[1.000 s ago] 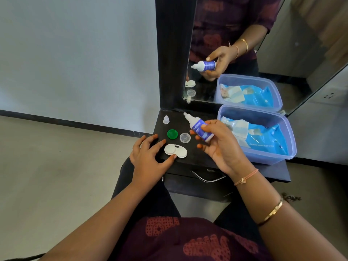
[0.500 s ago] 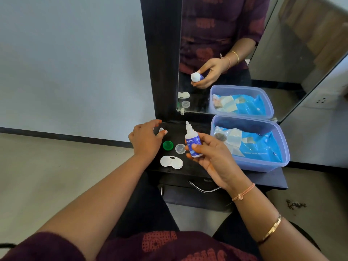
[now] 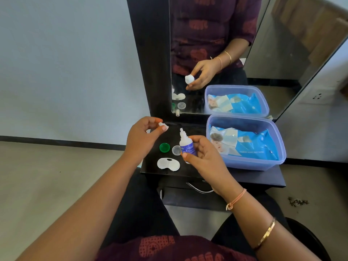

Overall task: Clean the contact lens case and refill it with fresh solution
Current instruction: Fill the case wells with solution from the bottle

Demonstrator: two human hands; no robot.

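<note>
The lens case [image 3: 168, 164], white, w/ two round wells joined side by side, lies flat on the black shelf [image 3: 244, 178], just below and between the two hands; nobody's touching it. Both wells sit uncovered. Can't tell if there's liquid in them.

Right hand [image 3: 205, 157] is wrapped around one small bottle [image 3: 185, 146], white w/ a blue label, held upright w/ its bare nozzle pointing up. Thumb tip presses the lower front of the bottle, the other fingers curl round the back, so it's clamped firm. Two bands on that arm: a pinkish thread at the wrist, a gold bangle further up.

Left hand [image 3: 142, 137] is raised off the shelf, up and left of the bottle. Thumb and forefinger are pinched together on one tiny white cap [image 3: 161, 124]; the rest of the fingers are loosely curled in.

Between the hands, just above the case, lie two loose lids: one green lid [image 3: 164, 147], one clear lid [image 3: 176, 150], side by side, the clear one almost touching the bottle's side.

Right of the right-hand fingers stands one clear plastic tub [image 3: 278, 147] w/ blue packets inside. Behind everything is a mirror [image 3: 282, 53] in a dark frame, repeating the bottle hand, tub, lids and case.
</note>
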